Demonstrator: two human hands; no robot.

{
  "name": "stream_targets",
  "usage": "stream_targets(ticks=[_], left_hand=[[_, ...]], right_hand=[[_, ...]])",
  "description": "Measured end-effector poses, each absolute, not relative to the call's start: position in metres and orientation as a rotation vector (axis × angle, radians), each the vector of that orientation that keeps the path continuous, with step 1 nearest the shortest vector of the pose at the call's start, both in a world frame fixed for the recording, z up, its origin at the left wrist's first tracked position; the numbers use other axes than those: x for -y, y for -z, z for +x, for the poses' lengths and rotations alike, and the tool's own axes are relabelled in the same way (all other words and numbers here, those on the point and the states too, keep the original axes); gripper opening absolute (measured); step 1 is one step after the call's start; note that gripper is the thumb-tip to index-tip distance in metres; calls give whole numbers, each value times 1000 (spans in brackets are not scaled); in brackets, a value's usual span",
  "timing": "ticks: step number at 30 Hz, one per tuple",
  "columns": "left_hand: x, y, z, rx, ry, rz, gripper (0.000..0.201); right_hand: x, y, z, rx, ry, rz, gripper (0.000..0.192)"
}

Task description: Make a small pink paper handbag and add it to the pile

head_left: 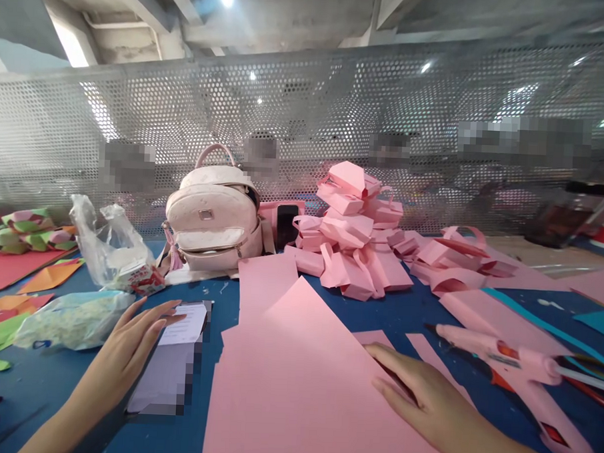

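pretty busy blue table (160, 441), pink paper (295, 380) stacked front and center, right hand (418, 385) at its right edge, can't tell if it's gripping, left hand (131, 344) loosely spread over a phone (164, 377), holey metal panel (311, 113) behind, grey ceiling (290, 42) up top

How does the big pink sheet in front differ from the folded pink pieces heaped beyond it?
The big pink sheet lies mostly flat, while the folded pink pieces have boxy, creased shapes, some with looping strips. The sheet is broad; each piece is smaller. The right hand is at the sheet's edge, but no hand touches the heaped pieces. Both share a similar pink colour.
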State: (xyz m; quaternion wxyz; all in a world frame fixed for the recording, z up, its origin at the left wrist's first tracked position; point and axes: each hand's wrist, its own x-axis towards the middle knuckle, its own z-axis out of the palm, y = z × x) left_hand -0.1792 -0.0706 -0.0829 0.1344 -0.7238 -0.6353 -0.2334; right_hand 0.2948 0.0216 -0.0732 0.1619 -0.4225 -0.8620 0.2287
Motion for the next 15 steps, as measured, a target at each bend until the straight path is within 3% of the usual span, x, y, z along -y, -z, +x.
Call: stream_targets(ticks=[15], left_hand=[[67,88,-181,1926,594,-2257,46]], right_hand=[[-21,71,293,2443,-618,-1191,34]])
